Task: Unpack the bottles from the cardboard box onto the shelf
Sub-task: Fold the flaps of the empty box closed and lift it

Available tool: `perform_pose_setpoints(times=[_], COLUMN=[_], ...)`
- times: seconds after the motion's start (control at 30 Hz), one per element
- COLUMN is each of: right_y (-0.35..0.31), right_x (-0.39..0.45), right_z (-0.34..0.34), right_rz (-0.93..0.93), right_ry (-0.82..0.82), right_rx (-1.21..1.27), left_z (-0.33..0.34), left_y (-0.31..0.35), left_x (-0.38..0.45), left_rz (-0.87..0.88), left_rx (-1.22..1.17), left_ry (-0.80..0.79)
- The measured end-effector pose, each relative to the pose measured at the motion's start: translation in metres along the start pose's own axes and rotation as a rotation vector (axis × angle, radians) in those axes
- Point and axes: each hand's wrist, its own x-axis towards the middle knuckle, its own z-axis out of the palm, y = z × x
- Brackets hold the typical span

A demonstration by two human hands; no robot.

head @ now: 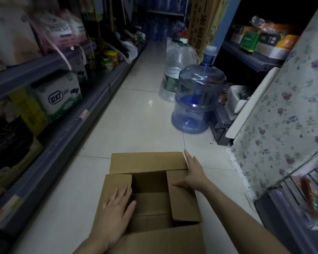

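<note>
Narrow dim aisle, pale tiled floor (140,114), shelf (62,136) along the left of the frame. Cardboard box (149,202) low at centre, flaps folded out. Left hand (116,208) flat on the left flap, fingers straight; right hand (193,175) spread across the right and far flaps. Blue water jug (196,99) standing at centre right.

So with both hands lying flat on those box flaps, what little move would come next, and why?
Probably spreading the side flaps wider. The left hand and right hand lie flat on the two side flaps of the brown cardboard box on the pale tiled floor, and those flaps partly cover the opening. No bottles show in the dark interior, so a clearer look seems needed first.
</note>
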Motion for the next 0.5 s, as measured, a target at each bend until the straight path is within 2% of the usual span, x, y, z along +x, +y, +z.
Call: perform_pose_setpoints(times=[0.1,0.2,0.3,0.43,0.5], right_y=[-0.007,-0.012,-0.011,-0.004,-0.001], right_x=[0.017,0.023,0.019,0.005,-0.004], right_z=[-0.007,-0.004,0.004,0.016,0.019], right_rz=[-0.032,-0.041,-0.080,-0.217,-0.250], right_ry=[-0.105,-0.099,0.035,0.312,0.372], right_rx=[0.098,0.095,0.077,0.004,-0.045], left_z=[0.000,0.000,0.002,0.003,0.004], left_y=[0.002,0.003,0.001,0.003,0.004], left_x=[0.003,0.004,0.003,0.000,-0.002], left_rz=[-0.029,-0.040,-0.029,-0.024,-0.023], left_rx=[0.024,0.029,0.006,-0.015,-0.022], left_ry=[0.004,-0.008,-0.009,-0.012,-0.036])
